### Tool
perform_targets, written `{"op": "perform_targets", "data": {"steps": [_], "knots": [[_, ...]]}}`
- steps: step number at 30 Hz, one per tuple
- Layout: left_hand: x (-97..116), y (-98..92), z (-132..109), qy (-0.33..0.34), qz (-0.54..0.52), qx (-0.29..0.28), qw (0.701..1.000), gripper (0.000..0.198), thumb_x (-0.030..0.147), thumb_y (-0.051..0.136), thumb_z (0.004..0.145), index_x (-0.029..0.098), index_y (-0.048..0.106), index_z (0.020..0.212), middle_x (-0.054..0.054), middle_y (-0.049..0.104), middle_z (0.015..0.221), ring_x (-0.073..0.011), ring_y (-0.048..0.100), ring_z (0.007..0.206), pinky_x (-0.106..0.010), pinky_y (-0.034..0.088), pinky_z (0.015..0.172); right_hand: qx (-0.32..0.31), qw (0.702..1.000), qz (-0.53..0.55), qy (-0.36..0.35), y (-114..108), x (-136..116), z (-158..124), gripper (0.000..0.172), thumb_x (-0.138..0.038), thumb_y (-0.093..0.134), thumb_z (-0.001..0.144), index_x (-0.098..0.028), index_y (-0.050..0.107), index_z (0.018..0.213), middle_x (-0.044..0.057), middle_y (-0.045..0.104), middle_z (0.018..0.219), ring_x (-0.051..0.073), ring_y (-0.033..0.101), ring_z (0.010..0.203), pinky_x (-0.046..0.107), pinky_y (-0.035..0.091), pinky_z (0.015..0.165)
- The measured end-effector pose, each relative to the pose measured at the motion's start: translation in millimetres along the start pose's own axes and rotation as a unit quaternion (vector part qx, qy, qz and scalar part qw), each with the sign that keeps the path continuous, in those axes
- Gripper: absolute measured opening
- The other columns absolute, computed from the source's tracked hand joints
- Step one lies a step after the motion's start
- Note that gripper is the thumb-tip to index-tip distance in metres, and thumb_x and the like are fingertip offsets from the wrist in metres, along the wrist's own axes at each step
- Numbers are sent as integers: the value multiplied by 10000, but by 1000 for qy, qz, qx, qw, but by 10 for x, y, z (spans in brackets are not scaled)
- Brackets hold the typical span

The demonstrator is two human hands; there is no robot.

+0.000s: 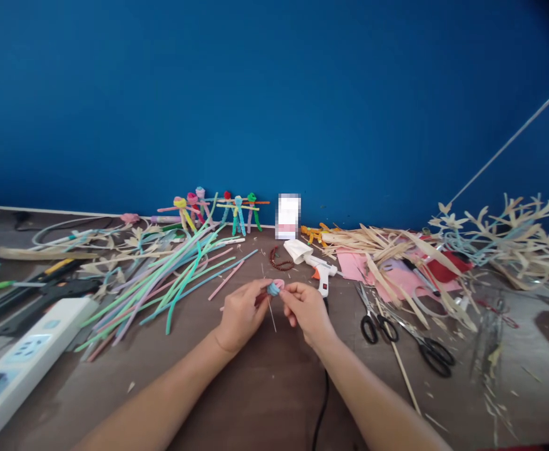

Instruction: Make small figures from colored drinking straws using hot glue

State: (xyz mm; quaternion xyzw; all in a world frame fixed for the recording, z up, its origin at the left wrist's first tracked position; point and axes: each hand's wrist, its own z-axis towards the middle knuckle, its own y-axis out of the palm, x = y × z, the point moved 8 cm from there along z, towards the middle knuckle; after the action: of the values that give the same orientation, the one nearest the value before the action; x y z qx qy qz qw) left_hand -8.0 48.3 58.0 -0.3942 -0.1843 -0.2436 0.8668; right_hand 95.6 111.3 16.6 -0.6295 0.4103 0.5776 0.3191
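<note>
1. Both of your hands are closed on a small pink-and-blue pipe-cleaner coil (pixel 275 288), with your left hand (pixel 241 316) pinching it from 9 o'clock and your right hand (pixel 306 312) from 3 o'clock. The coil sits between your fingertips, just above the wooden tabletop (pixel 265 388), and a thin stick (pixel 272 317) runs down from it toward 6 o'clock.
2. Taking 12 o'clock as straight ahead of your hands, a white power strip (pixel 30 357) lies at 8 o'clock, at the far left.
3. Loose pastel pipe cleaners (pixel 161 294) fan out at 10 o'clock, close to your left hand.
4. Finished pipe-cleaner figures (pixel 213 213) stand at 11 o'clock, against the blue wall (pixel 274 94).
5. A strand of dark beads (pixel 281 259) lies at 12 o'clock, in front of a blurred white card (pixel 287 216).
6. A white hot glue gun (pixel 322 274) lies at 1 o'clock, just past your right hand, and its black cord (pixel 323 407) trails toward 6 o'clock.
7. Pink paper (pixel 354 266) and pale cut strips (pixel 372 247) spread across 2 o'clock.
8. Two pairs of black-handled scissors (pixel 377 329) rest at 3 to 4 o'clock, at the right.
</note>
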Motion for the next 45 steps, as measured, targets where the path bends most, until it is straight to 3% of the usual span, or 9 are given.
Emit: {"op": "perform_targets", "data": {"steps": [9,18,24,27,33,38,41,45], "knots": [[24,-5,-5,27,52,-5,998,242,157,477,768,194,549,996,-51,653,862,-157,594,788,-265,466,720,-18,995,87,36,54,22,-36,207,-319,618,625,-133,534,665,-67,488,381,20,342,258,137,180,279],[52,-10,2,25,72,-12,997,220,191,467,784,190,562,982,-58,651,834,-156,597,768,-261,468,708,-11,996,81,36,41,39,-26,212,-318,623,627,-140,508,619,-64,493,376,20,344,255,138,175,277],[63,-18,14,23,79,-18,996,214,205,454,791,189,571,970,-57,649,795,-153,600,757,-255,468,695,-20,993,111,41,63,41,-31,213,-310,632,616,-142,501,600,-76,482,374,12,335,251,150,277,324],[45,-24,16,17,69,-11,997,205,199,453,789,195,573,955,-51,649,792,-148,600,753,-246,464,686,-18,994,101,40,72,36,-42,218,-315,629,616,-140,499,607,-69,485,378,15,339,258,140,226,300],[-106,31,22,-89,-52,-22,994,203,239,480,774,192,549,959,-41,657,823,-142,608,717,-230,454,628,-6,999,46,-9,64,-5,-38,190,-301,592,653,-141,510,714,-59,514,430,23,348,279,140,211,292],[-256,103,25,-204,-204,-21,957,292,284,528,740,163,519,1005,-27,661,705,-146,605,630,-213,426,536,20,997,-9,-70,-2,-72,-38,189,-310,539,704,-171,484,819,-82,486,443,35,348,296,147,234,302],[-265,147,29,-218,-246,-33,944,295,284,532,735,154,524,999,-29,660,699,-142,599,612,-215,429,543,17,994,-37,-97,-10,-119,-56,201,-328,519,728,-171,496,851,-85,456,443,36,339,310,153,243,316],[-203,159,25,-193,-233,-47,952,311,278,531,735,164,519,1025,-53,661,808,-155,611,703,-226,455,602,9,991,-59,-121,6,-153,-72,198,-329,530,733,-172,517,853,-86,428,436,40,343,332,162,255,335]]}}
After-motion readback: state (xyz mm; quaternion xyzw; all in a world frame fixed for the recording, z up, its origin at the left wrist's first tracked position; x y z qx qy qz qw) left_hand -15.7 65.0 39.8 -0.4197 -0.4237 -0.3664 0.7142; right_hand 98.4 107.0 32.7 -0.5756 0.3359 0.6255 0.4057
